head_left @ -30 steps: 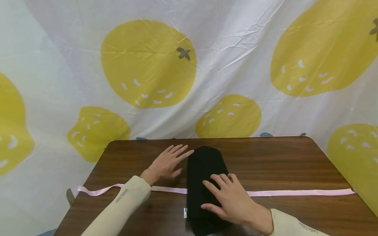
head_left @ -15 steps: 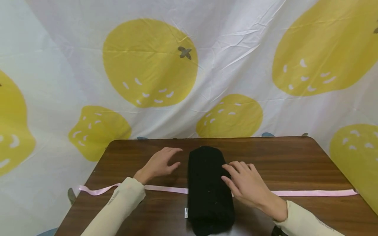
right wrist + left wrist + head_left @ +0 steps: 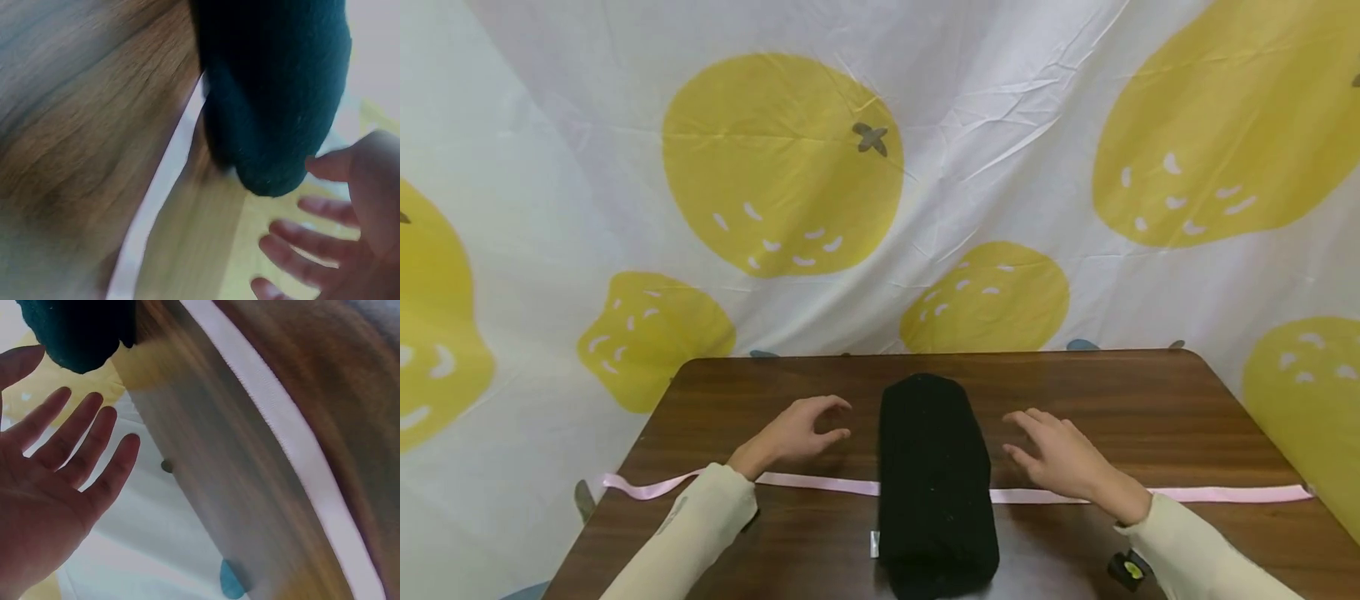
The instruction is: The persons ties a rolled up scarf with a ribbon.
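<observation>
Roll: your black rolled cloth [image 3: 936, 475] is a thick, fuzzy, knit-looking cylinder, lying lengthwise away from you at the middle of the counter [image 3: 1150, 400].
Ribbon: 1 pale pink ribbon [image 3: 1225, 493] runs flat across the counter from left edge to right edge and passes under the roll.
Left hand: your left hand [image 3: 797, 433] hovers just left of the roll, apart from it, fingers loosely curved, holding nothing; the left wrist view shows the fingers [image 3: 75, 447] spread and the palm bare.
Right hand: your right hand [image 3: 1060, 454] sits just right of the roll, fingers relaxed and slightly spread, gripping nothing.
Labels: a small white tag [image 3: 872, 543] shows at the roll's near left edge; nothing on it can be read.
Sleeves: both cream sleeves [image 3: 692, 533] carry dark print too blurred to read.
Backdrop: white sheet [image 3: 1000, 125] with big yellow fruit shapes.
</observation>
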The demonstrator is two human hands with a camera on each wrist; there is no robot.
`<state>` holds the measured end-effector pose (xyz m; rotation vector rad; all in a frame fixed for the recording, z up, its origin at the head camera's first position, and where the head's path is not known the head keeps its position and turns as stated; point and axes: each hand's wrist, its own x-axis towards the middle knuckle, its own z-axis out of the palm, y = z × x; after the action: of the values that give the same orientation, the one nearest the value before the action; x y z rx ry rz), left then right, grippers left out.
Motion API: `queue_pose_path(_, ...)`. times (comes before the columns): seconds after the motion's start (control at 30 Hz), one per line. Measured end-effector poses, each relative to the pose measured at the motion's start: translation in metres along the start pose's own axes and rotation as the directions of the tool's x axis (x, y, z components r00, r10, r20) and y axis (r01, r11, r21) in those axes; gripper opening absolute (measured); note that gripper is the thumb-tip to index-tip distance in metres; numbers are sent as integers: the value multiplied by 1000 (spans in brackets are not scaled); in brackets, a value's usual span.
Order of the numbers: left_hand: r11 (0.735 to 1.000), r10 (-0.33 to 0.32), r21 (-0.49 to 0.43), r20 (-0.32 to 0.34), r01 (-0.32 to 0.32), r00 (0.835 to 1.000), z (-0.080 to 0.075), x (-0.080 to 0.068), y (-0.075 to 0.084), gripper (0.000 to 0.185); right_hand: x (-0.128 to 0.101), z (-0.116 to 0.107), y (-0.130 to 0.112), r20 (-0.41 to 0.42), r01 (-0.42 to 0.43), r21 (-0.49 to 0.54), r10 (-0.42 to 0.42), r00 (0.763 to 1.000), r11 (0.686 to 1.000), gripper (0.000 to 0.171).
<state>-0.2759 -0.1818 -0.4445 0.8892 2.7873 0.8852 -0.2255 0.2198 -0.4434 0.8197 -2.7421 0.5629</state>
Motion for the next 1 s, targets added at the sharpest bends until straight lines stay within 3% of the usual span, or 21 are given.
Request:
queue_pose_path(0.13,1000,-18,-24,53,19,998,4,-3,-4,37,0,4,12,141,24,164,-48,989,986,23)
queue_pose_path(0.27,999,-37,-4,122,37,992,9,-7,-7,34,0,9,22,278,57,311,-148,949,949,14)
queue_pose_path(0.37,999,-52,2,171,52,984,11,-9,-7,29,0,13,26,334,53,364,-183,925,930,16)
queue_pose_path(0.6,998,-54,-18,243,60,969,14,-10,-5,24,-1,21,29,364,7,342,-140,921,940,27)
queue_pose_path(1.0,1000,-28,11,266,26,963,22,-9,-7,25,1,30,31,354,-24,331,-101,930,943,27)
